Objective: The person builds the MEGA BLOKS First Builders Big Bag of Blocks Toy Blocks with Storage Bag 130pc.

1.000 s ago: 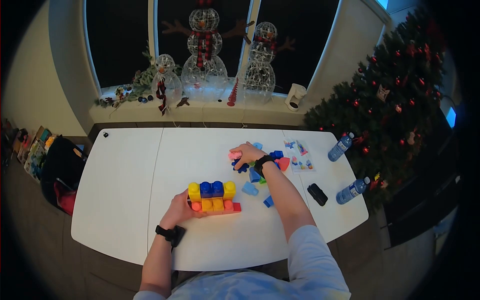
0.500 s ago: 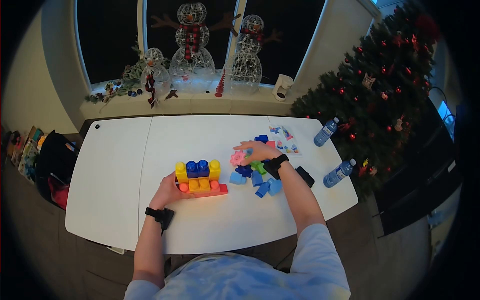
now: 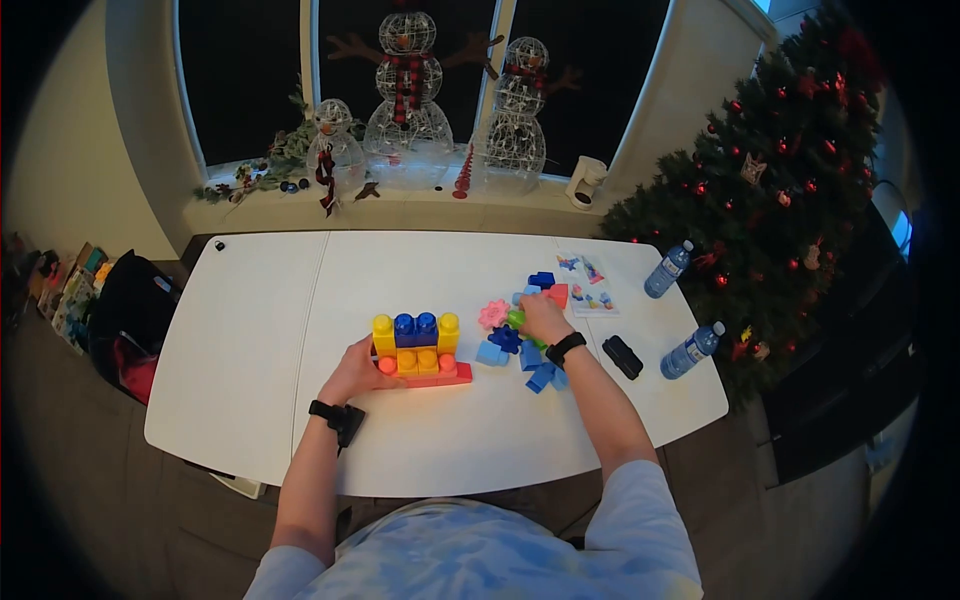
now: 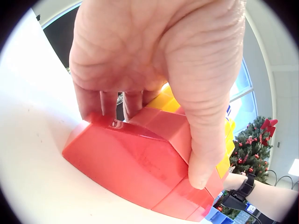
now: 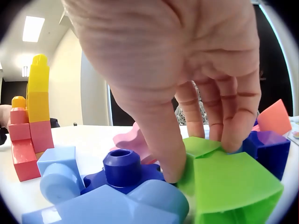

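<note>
My left hand (image 3: 353, 372) grips the left end of a block structure (image 3: 421, 365), its thumb on the near side and fingers on the far side. The structure has red blocks (image 4: 126, 161) at the bottom, orange and yellow ones above, and blue ones between yellow ends on top. To the right, my right hand (image 3: 545, 320) reaches into a group of loose blocks. Its thumb and fingers pinch a green block (image 5: 233, 182). Beside the thumb lie a dark blue gear-shaped piece (image 5: 124, 172), a pink gear-shaped piece (image 3: 494, 314) and light blue blocks (image 5: 60, 175).
A picture sheet (image 3: 588, 285) lies behind the loose blocks on the white table (image 3: 230, 350). At the right are a black case (image 3: 622, 357) and two water bottles (image 3: 692, 350). Wire snowmen (image 3: 408, 100) stand on the sill, with a decorated tree (image 3: 760, 220) at the right.
My right hand has left the pink and dark blue gear-shaped pieces and moved right to the green block. My left hand keeps its grip on the structure.
</note>
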A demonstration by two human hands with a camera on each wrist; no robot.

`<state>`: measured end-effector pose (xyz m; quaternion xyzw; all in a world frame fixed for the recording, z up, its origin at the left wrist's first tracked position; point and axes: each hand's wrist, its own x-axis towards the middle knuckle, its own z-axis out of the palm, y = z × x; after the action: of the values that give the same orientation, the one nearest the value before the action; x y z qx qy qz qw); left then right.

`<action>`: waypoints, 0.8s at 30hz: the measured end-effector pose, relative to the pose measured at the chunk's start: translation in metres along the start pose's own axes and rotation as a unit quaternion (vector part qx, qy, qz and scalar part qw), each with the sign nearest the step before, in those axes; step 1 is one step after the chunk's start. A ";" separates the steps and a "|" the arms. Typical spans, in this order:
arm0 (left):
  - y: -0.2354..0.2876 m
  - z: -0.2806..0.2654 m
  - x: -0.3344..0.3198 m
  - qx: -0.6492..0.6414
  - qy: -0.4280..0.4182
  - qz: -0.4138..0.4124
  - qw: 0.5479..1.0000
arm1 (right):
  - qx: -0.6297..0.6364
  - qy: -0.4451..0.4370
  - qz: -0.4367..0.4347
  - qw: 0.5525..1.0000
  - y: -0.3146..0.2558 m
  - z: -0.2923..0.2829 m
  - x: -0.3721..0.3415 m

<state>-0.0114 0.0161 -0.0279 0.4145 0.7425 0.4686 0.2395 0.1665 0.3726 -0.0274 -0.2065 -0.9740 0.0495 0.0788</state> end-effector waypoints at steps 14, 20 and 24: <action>0.037 -0.021 0.004 -0.166 0.044 0.079 0.982 | 0.407 0.091 -0.158 0.895 -0.167 -0.114 0.000; 0.032 -0.019 0.008 -0.198 0.044 0.041 0.978 | 0.392 0.058 -0.214 0.893 -0.207 -0.087 0.008; 0.033 -0.020 0.009 -0.203 0.043 0.064 0.976 | 0.375 0.041 -0.208 0.902 -0.212 -0.084 0.004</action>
<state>-0.0175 0.0209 0.0111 0.3835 0.6133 0.6415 0.2555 0.0935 0.1871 0.0827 0.0440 -0.9000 0.3851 0.1993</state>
